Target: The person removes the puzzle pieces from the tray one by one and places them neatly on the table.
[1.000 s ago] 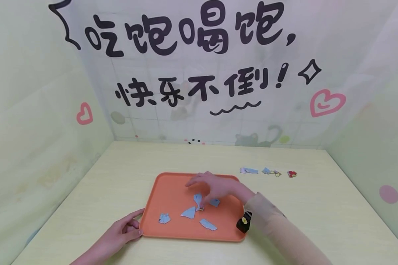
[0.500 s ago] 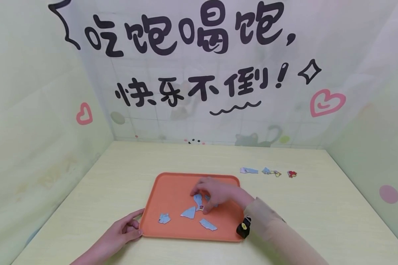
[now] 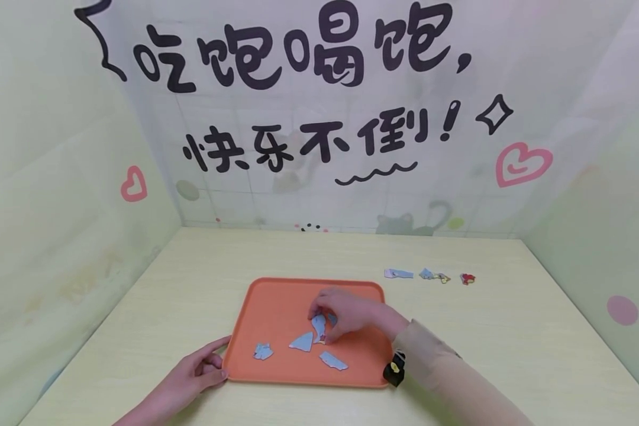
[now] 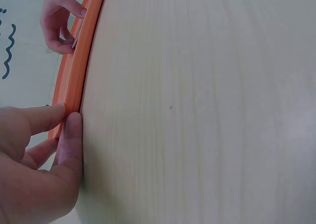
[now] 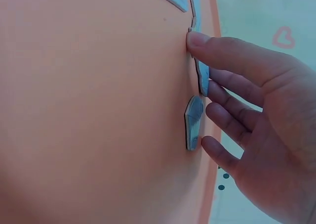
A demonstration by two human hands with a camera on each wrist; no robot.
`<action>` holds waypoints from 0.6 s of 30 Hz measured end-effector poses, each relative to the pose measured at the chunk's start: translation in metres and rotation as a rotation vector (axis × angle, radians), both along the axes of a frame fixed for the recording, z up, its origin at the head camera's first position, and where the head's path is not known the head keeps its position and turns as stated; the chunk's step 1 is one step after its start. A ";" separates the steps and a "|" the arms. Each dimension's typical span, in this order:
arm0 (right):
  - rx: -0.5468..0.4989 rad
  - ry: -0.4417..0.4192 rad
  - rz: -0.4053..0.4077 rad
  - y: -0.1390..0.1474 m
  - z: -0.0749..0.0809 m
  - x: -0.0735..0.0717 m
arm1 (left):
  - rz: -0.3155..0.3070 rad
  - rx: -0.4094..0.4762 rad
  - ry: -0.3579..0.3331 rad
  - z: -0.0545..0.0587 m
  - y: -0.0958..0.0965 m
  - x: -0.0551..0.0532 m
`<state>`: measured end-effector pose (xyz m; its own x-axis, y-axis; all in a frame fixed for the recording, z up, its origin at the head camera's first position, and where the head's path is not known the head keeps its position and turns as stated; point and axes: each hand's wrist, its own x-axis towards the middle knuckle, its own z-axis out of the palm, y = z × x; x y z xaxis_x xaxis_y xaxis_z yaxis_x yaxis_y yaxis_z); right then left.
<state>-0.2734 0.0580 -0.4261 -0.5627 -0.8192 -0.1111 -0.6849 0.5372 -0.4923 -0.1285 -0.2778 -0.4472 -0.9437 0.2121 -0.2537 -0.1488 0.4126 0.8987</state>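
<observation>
In the head view, my right hand [image 3: 345, 310] reaches over the orange tray [image 3: 271, 299] and pinches a light-blue puzzle piece [image 3: 318, 324] between thumb and fingers. The right wrist view has the thumb on one end of this piece [image 5: 202, 78], with fingers at its other end. Just beside it lies a rounded puzzle piece [image 5: 194, 119], mostly hidden by the hand in the head view. My left hand [image 3: 191, 373] grips the tray's left edge near the front corner, thumb and fingertips on the rim [image 4: 74, 85].
More pieces lie on the tray: a triangular one [image 3: 302, 342], a long one [image 3: 333, 360] and a jagged one [image 3: 263, 351]. Behind the tray to the right, a strip [image 3: 399, 273], a joined-looking cluster [image 3: 433, 276] and a red piece [image 3: 467, 278] lie on the table [image 3: 511, 331].
My right hand has come down, and its spread fingers have drawn together onto the light-blue puzzle piece. The left hand keeps its hold on the tray.
</observation>
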 end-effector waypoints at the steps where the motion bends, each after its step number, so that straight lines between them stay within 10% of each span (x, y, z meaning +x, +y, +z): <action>1: -0.006 0.000 0.002 0.000 0.000 0.000 | -0.001 -0.001 0.000 0.000 0.000 0.000; 18: -0.055 -0.081 -0.043 0.000 0.004 -0.003 | 0.004 -0.005 0.007 0.000 0.001 0.002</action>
